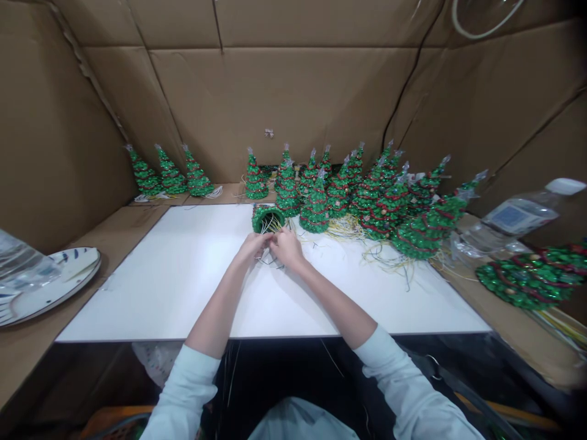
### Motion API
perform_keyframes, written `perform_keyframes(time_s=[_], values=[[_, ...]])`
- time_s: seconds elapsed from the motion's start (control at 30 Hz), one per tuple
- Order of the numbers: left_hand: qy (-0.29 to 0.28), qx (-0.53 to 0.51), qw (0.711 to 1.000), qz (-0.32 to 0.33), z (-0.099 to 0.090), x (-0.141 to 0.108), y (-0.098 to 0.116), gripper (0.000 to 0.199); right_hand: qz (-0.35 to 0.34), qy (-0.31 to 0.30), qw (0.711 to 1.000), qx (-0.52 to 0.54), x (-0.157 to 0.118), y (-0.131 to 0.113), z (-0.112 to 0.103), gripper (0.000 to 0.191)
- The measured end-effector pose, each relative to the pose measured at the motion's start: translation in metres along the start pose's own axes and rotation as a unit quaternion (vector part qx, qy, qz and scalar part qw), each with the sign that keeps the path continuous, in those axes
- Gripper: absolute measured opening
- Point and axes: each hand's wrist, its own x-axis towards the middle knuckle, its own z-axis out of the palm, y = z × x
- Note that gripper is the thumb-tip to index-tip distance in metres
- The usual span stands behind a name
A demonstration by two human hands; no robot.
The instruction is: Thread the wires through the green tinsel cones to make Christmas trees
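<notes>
Sleeved hands [287, 247], green tree [267, 219], blurred label [509, 217]

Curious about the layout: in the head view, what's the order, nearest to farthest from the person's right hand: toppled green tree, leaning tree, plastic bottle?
From the right hand:
1. toppled green tree, just ahead
2. leaning tree, to the right
3. plastic bottle, far right

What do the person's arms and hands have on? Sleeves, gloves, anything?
Pale, whitish-blue long sleeves: the left sleeve and right sleeve are plain, loose cloth ending partway along the forearms. Below them the forearms are bare. The left hand and right hand wear no gloves; no watch or cables show.
</notes>
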Motion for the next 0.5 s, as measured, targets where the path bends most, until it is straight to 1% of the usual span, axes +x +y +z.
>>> perform_keyframes(time_s=[0.1,0.13,0.23,0.3,0.37,0.5], values=[[0.02,0.037,0.999,0.004,0.0,0.001,0.001,0.024,-0.019,-0.008,0.998,0.052,0.002,0.004,0.002,0.019],[0.028,0.032,0.999,-0.001,0.0,0.002,0.001,0.026,-0.026,-0.013,0.997,0.068,0.002,0.006,0.002,0.019],[0.045,0.014,0.999,-0.014,-0.002,0.005,0.001,0.028,-0.018,-0.017,0.996,0.09,0.003,0.008,-0.004,0.024],[0.061,0.021,0.998,-0.016,-0.002,0.008,0.001,0.023,0.008,-0.003,0.998,0.066,0.003,0.006,-0.008,0.028],[0.078,0.026,0.996,-0.019,-0.002,0.01,0.001,0.019,0.02,0.013,0.999,0.022,0.003,0.003,-0.011,0.028],[0.073,-0.004,0.997,-0.028,-0.003,0.012,0.002,0.02,0.001,0.026,0.998,-0.055,0.005,-0.006,-0.01,0.025]])
